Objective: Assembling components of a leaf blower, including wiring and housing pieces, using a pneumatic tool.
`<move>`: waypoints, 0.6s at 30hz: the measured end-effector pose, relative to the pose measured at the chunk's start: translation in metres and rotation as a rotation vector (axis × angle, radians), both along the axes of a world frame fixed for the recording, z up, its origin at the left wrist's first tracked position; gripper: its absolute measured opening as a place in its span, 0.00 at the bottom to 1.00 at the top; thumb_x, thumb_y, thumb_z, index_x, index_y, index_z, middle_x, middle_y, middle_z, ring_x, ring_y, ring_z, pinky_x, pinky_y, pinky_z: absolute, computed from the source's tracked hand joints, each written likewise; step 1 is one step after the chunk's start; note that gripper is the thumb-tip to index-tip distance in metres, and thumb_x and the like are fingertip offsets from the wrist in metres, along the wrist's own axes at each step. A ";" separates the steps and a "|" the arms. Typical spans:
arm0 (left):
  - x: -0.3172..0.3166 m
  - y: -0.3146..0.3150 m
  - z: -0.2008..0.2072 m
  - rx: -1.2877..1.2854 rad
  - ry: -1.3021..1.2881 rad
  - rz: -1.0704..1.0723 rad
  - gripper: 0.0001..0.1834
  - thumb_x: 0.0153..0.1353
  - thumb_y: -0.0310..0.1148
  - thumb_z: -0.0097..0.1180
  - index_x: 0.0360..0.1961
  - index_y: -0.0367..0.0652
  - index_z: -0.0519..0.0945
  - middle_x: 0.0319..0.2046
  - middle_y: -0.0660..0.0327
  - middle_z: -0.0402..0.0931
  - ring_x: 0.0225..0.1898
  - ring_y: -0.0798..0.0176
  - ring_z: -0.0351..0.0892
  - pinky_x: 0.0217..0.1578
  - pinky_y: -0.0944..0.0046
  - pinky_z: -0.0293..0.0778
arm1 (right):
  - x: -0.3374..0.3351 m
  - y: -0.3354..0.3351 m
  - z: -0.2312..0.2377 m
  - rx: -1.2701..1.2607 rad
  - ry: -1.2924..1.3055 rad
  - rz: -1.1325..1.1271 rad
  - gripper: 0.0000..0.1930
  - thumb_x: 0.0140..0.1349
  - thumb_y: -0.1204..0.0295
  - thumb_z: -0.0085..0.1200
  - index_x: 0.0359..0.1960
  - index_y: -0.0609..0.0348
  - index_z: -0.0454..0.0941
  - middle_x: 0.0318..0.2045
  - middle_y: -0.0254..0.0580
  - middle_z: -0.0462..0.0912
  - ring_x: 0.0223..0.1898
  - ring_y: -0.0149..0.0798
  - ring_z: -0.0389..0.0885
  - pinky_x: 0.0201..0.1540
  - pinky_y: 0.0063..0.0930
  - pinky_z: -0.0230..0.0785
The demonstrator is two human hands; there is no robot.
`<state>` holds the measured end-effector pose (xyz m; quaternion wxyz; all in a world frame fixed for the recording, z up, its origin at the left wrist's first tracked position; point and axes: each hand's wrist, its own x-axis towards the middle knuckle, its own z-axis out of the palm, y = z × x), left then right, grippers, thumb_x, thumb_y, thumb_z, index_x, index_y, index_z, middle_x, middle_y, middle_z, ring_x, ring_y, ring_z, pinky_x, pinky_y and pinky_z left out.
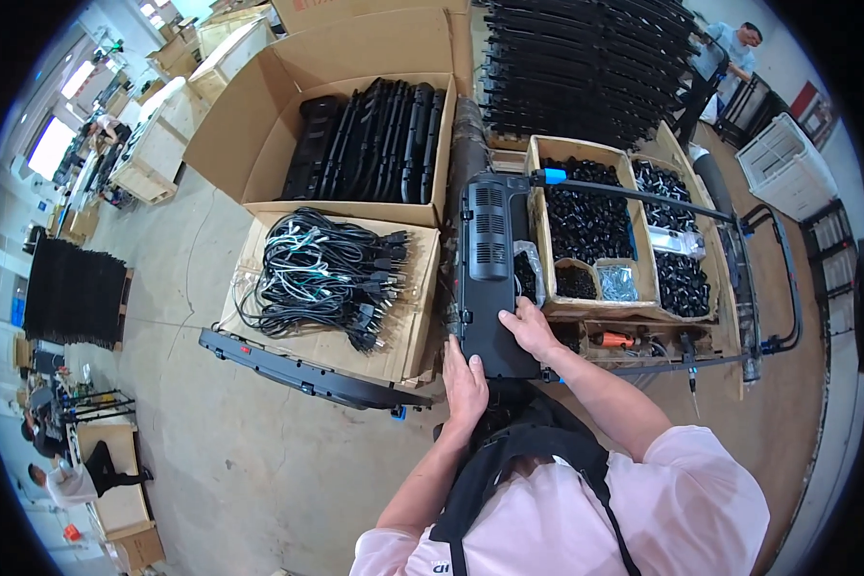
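Observation:
A long black plastic cover (488, 230) with a ribbed raised section lies lengthwise in front of me, on a black frame. My left hand (466, 386) is at its near left edge, fingers along the side and thumb at the top face. My right hand (532, 329) grips the right edge near the same end, thumb on the flat face; its other fingers are partly hidden. To the right, black tubular framing (634, 195) with a blue clip (551, 177) passes over a parts box. A curved black frame piece (307, 374) sticks out at the left.
Bundled power cords (317, 269) lie on cardboard at left, before an open carton (235, 163) of black plastic parts. A wooden bin (540, 259) holds black fittings and screws. An orange-handled tool (614, 339) lies below it. Black bars (586, 67) are stacked behind. Other people work farther off.

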<state>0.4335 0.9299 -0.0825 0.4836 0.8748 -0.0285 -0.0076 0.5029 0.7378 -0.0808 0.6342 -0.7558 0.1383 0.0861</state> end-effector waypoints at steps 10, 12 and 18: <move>0.000 -0.001 0.004 0.007 -0.004 0.012 0.32 0.79 0.35 0.41 0.76 0.24 0.55 0.72 0.29 0.60 0.75 0.31 0.59 0.75 0.43 0.55 | 0.003 0.003 -0.003 0.036 0.004 -0.007 0.19 0.73 0.67 0.58 0.57 0.71 0.73 0.42 0.49 0.87 0.41 0.36 0.86 0.44 0.34 0.79; 0.001 0.000 0.003 0.007 -0.016 0.007 0.31 0.79 0.35 0.41 0.75 0.24 0.56 0.72 0.29 0.61 0.74 0.31 0.61 0.74 0.44 0.56 | 0.001 0.000 0.010 -0.049 0.019 0.025 0.25 0.71 0.62 0.60 0.59 0.72 0.74 0.42 0.52 0.88 0.44 0.40 0.88 0.48 0.38 0.79; 0.014 -0.011 0.024 -0.008 -0.105 0.099 0.29 0.75 0.31 0.49 0.72 0.25 0.63 0.67 0.34 0.68 0.68 0.37 0.69 0.69 0.48 0.63 | 0.003 -0.093 0.022 -0.281 -0.043 -0.031 0.31 0.68 0.55 0.62 0.65 0.65 0.75 0.37 0.48 0.89 0.34 0.37 0.87 0.41 0.36 0.80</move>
